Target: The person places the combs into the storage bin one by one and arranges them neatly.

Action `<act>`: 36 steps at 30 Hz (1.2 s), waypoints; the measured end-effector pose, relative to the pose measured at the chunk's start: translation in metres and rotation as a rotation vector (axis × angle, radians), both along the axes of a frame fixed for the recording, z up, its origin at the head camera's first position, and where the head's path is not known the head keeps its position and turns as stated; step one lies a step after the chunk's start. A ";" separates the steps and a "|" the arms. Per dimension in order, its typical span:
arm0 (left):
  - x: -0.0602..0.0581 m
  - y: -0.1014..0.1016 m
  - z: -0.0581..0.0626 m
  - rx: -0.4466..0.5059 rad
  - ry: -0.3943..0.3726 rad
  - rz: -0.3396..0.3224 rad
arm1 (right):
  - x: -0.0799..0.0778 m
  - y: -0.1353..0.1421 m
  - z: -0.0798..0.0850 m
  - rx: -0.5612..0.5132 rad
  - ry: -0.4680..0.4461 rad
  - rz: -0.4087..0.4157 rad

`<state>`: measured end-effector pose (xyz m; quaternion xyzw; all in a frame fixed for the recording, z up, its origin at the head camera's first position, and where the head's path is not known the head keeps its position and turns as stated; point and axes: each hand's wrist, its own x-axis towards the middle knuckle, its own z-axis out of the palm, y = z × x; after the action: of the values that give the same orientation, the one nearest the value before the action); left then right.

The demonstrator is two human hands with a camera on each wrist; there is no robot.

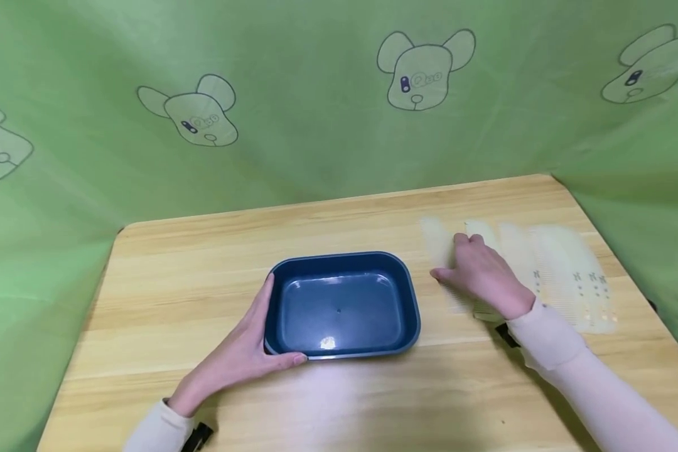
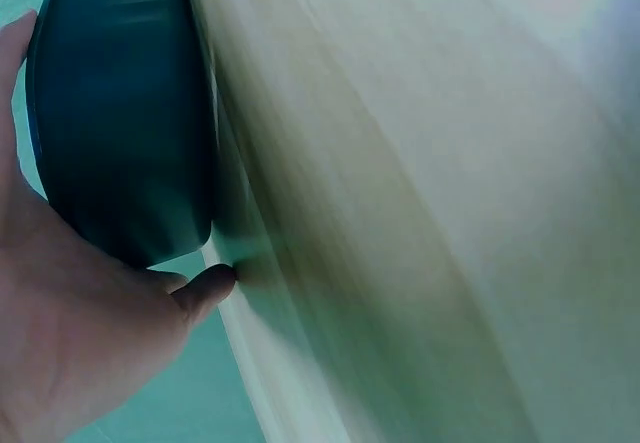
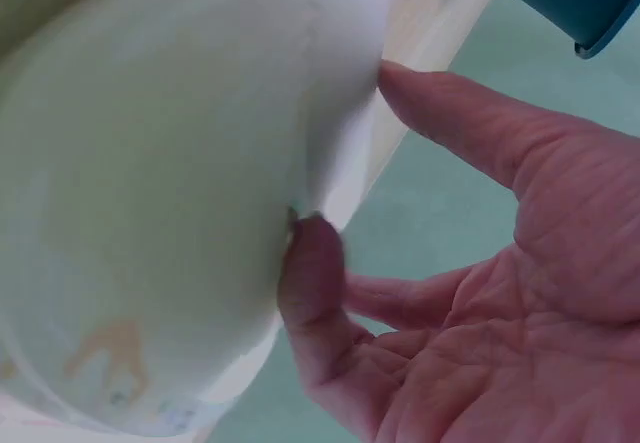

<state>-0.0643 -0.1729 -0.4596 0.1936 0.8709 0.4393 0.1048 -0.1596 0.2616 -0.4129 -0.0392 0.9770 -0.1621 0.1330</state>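
A dark blue plastic tray [image 1: 339, 307] sits on the table with nothing inside it. My left hand [image 1: 240, 351] touches its left front corner, fingers along the left wall and thumb at the front rim. In the left wrist view the tray's outer wall [image 2: 120, 113] rises beside the spread hand. Several pale, thin combs [image 1: 559, 263] with small printed marks lie overlapping at the right. Over the leftmost ones is my right hand [image 1: 486, 276], thumb near the end comb [image 1: 435, 235]. The right wrist view has thumb and bent finger apart, both touching a comb [image 3: 180, 163].
The wooden table [image 1: 192, 270] has its far edge close to a green curtain [image 1: 305, 125] printed with animal heads. Curtain cloth also hangs at both sides. The tray stands left of the combs, with bare wood between them.
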 end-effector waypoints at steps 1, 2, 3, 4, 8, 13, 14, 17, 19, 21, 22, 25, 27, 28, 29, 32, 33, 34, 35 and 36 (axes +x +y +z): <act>0.001 0.000 -0.001 0.000 0.000 0.002 | 0.000 0.001 0.000 -0.007 -0.011 -0.008; 0.001 0.000 -0.001 0.001 -0.002 0.004 | 0.000 0.002 -0.001 -0.015 -0.022 -0.014; 0.002 0.001 -0.002 0.002 -0.005 0.008 | 0.000 0.003 -0.001 -0.023 -0.032 -0.019; 0.003 0.001 -0.002 0.003 -0.008 0.012 | 0.000 0.004 -0.002 -0.033 -0.039 -0.022; 0.006 0.001 -0.004 0.016 -0.016 0.027 | 0.000 0.006 -0.005 -0.082 -0.035 -0.021; 0.005 0.002 -0.005 0.029 -0.025 0.035 | 0.000 0.008 -0.009 -0.137 0.009 -0.013; 0.005 0.002 -0.005 0.032 -0.024 0.035 | 0.000 0.008 -0.010 -0.147 0.013 -0.014; 0.004 0.003 -0.005 0.048 -0.015 0.035 | 0.001 0.007 -0.012 -0.176 0.014 -0.011; 0.003 0.005 -0.006 0.066 -0.011 0.034 | 0.003 0.008 -0.012 -0.186 0.019 0.009; 0.003 0.006 -0.007 0.082 -0.010 0.035 | 0.006 0.010 -0.012 -0.194 0.028 0.036; 0.003 0.007 -0.007 0.087 -0.007 0.037 | 0.008 0.011 -0.012 -0.198 0.034 0.052; 0.004 0.008 -0.007 0.089 -0.010 0.047 | 0.011 0.013 -0.010 -0.239 0.049 0.078; 0.004 0.007 -0.006 0.086 -0.010 0.056 | 0.012 0.014 -0.009 -0.301 0.058 0.076; 0.005 0.007 -0.006 0.086 -0.012 0.060 | 0.013 0.015 -0.009 -0.335 0.060 0.070; 0.005 0.007 -0.006 0.088 -0.016 0.062 | 0.015 0.015 -0.008 -0.371 0.067 0.061; 0.006 0.008 -0.006 0.092 -0.027 0.068 | 0.020 0.014 -0.006 -0.469 0.110 0.044; 0.006 0.008 -0.006 0.094 -0.032 0.070 | 0.022 0.014 -0.005 -0.496 0.126 0.043; 0.006 0.009 -0.005 0.095 -0.034 0.072 | 0.023 0.012 -0.004 -0.523 0.144 0.048; 0.006 0.009 -0.005 0.095 -0.036 0.073 | 0.024 0.011 -0.002 -0.548 0.162 0.054; 0.007 0.009 -0.004 0.095 -0.038 0.075 | 0.025 0.009 -0.001 -0.582 0.173 0.058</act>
<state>-0.0576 -0.1635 -0.4641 0.1570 0.8537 0.4874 0.0955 -0.1345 0.2703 -0.4137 -0.1171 0.8957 -0.4273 0.0372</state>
